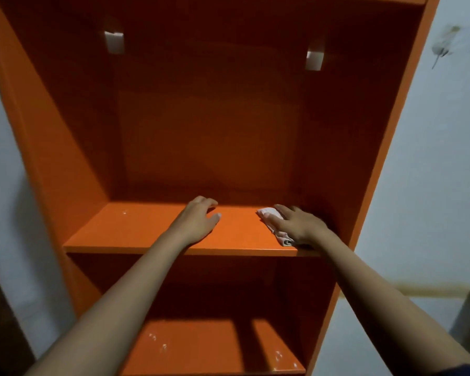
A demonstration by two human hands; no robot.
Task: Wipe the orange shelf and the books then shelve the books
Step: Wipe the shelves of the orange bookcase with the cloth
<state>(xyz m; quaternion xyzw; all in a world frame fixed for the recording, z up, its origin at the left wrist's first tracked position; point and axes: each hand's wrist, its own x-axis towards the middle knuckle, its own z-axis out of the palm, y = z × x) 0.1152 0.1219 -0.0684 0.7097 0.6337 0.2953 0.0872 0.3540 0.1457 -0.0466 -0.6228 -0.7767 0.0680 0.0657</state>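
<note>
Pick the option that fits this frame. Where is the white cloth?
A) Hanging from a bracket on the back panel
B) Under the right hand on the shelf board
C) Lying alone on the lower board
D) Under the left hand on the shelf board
B: the right hand presses the white cloth onto the orange shelf near its right wall, while the left hand rests on bare board.

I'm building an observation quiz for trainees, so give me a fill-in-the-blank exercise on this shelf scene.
1. The right hand presses a white ____ onto the shelf board.
2. The left hand rests on that board and holds ____.
3. The shelf unit is painted ____.
Missing: cloth; nothing; orange.
</note>
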